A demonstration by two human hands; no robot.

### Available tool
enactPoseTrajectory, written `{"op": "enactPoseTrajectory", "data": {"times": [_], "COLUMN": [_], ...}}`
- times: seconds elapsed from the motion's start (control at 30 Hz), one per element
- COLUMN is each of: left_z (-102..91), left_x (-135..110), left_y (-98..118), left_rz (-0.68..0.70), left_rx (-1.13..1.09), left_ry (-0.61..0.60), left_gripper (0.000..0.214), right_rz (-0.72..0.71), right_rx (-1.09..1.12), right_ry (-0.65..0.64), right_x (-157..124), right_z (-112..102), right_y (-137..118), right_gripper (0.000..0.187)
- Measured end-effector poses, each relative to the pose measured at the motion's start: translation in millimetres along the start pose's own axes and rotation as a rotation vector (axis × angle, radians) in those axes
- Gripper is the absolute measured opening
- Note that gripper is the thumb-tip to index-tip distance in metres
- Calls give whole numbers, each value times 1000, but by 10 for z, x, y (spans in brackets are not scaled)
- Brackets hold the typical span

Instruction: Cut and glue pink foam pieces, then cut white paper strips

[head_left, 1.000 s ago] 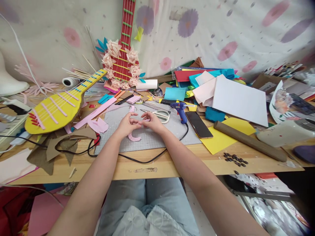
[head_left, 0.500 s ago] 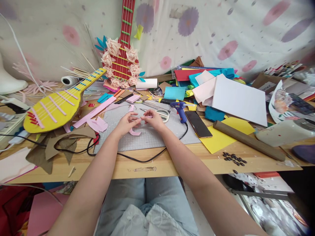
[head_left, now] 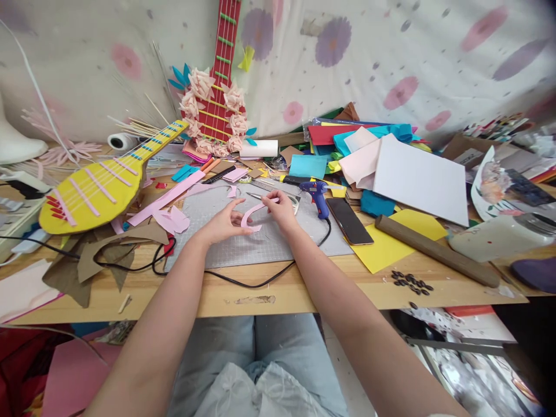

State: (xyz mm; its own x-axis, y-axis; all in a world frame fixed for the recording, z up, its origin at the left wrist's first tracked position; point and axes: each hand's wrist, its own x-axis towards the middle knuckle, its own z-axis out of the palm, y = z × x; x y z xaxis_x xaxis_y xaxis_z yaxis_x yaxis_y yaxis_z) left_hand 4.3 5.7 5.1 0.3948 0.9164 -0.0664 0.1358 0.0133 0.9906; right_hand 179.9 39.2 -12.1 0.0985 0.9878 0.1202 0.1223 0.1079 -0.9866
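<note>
A curled pink paper strip hangs over the grey cutting mat. My right hand pinches its upper end between thumb and fingers. To the left, my left hand has its thumb and fingers apart, with the strip's lower end close by its fingertips; whether they touch is unclear. Partly hidden behind my right hand are scissors with pale handles. A blue glue gun lies right of them. Another small pink scrap rests on the mat beyond my left hand.
A yellow paper lute leans at left; a red one with paper flowers stands against the curtain. A phone, a brown tube and dark beads lie right. A black cord crosses the mat's front.
My hands have moved apart from their close pinch. The pink strip has risen and now curves from my right hand, while my left hand's fingers have spread.
</note>
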Motion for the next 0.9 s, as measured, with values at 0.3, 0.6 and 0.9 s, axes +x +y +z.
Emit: {"op": "enactPoseTrajectory", "data": {"times": [0.3, 0.6, 0.9], "left_z": [-58, 16, -7], "left_x": [178, 142, 128], "left_y": [-198, -191, -213], "left_rz": [54, 131, 203], "left_rx": [117, 257, 414], "left_ry": [489, 304, 305], "left_gripper": [22, 22, 23], "right_rz": [-34, -29, -17], "right_rx": [-17, 51, 159], "right_ry": [-121, -140, -120], "right_x": [-52, -62, -14], "right_z": [48, 55, 10], "right_y": [-16, -20, 0], "right_gripper": [23, 28, 33]}}
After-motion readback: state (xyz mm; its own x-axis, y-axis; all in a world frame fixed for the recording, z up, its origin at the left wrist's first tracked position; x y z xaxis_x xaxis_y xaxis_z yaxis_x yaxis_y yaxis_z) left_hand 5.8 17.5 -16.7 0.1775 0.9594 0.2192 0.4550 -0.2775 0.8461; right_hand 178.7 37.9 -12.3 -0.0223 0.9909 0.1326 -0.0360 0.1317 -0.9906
